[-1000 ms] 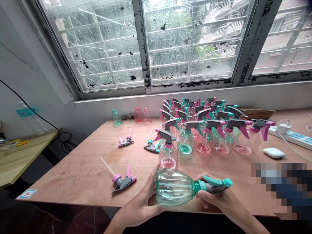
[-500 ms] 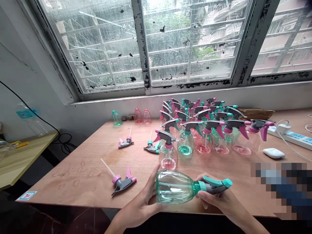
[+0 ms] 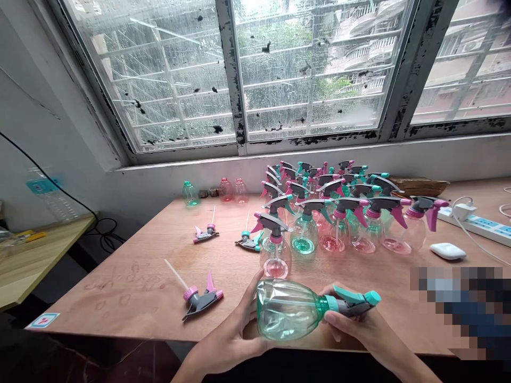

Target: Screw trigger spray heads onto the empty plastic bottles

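Observation:
A clear green spray bottle (image 3: 287, 311) lies on its side in the air over the table's front edge, its base to the left. My left hand (image 3: 235, 332) is cupped round the base, thumb below and fingers behind. My right hand (image 3: 355, 327) grips the turquoise collar and grey trigger head at the neck, the thumb in front; its other fingers are partly hidden. Left of my left hand lies a loose pink-and-grey trigger head (image 3: 197, 300) with its straw. Just beyond the held bottle stands a pink spray bottle (image 3: 275, 255).
Several assembled spray bottles (image 3: 305, 234) stand grouped at the back right. Two more loose trigger heads lie farther left, one pink (image 3: 206, 233), one turquoise (image 3: 249, 241). Headless bottles (image 3: 190, 194) stand along the wall. On the right are a white case (image 3: 447, 251) and a power strip (image 3: 491, 229).
The base end of the green spray bottle has dipped slightly and the bottle has turned a little. Both hands stay nearly in place around it.

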### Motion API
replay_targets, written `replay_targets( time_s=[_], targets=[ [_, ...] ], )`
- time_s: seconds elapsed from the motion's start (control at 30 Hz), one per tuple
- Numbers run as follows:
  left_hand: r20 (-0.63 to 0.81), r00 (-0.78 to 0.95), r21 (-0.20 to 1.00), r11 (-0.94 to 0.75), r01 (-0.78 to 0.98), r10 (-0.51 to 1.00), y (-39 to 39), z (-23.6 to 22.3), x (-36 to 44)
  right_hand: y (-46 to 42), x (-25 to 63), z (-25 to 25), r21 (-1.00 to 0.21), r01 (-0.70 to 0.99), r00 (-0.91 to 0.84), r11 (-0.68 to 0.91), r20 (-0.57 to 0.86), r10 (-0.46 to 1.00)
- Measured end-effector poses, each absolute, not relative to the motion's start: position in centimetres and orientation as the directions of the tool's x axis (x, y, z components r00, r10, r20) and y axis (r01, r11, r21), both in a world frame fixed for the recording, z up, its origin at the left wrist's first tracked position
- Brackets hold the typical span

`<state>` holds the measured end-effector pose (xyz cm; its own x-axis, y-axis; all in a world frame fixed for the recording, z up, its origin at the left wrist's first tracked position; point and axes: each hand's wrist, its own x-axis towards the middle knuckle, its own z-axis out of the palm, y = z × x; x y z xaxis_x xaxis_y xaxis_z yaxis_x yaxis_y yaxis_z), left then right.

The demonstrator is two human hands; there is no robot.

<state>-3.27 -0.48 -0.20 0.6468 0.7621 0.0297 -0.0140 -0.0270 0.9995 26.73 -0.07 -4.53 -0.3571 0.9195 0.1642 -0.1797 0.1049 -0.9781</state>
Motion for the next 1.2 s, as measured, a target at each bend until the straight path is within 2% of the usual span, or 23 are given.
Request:
replay_targets(
  time_s=[0.9, 1.2],
  targets=[
    [0.033, 0.669, 0.998, 0.011, -0.061, 0.742, -0.2, -0.59, -3.17, 0.08, 26.85, -4.4, -0.982, -0.17, -0.399, 0.077, 0.14, 0.906],
    [0.014, 0.635, 1.0, -0.027, 0.011, 0.772, -0.43, -0.52, -3.24, 0.12, 27.03, -4.87, -0.98, -0.174, -0.385, 0.098, 0.159, 0.909]
  ],
)
